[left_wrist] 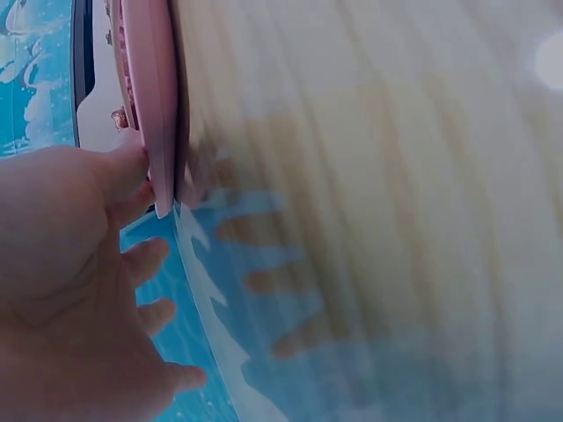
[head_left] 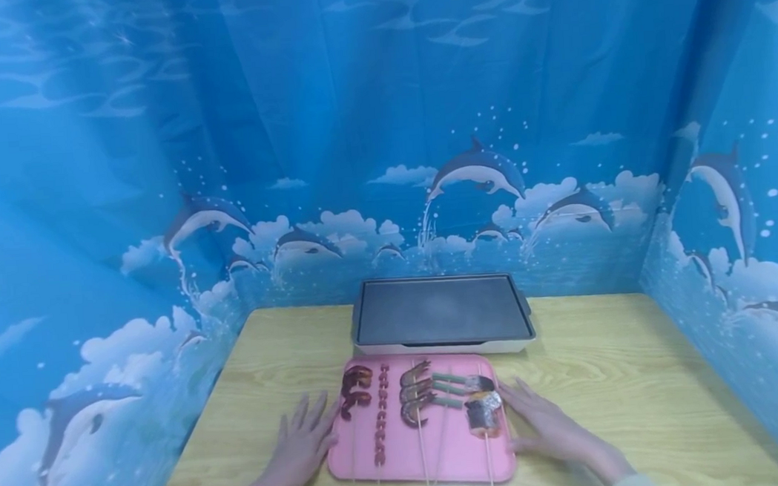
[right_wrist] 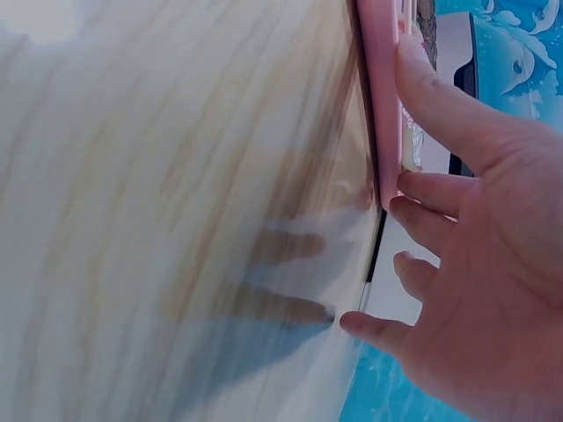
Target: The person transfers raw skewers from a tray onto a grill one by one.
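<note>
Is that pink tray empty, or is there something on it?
Not empty: food skewers lie across the tray, with bare pink between them.

We're in a curtained booth, dolphin curtains surrounding the counter. Griddle, food tray: looks like a cooking stall!

Pink tray, yellowish wood-grained table, blue backdrop (dolphin-printed).

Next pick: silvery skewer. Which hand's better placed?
Right, likely: the right hand is at the right edge of the pink tray, beside the silvery skewer; the left hand is at the opposite edge.
</note>
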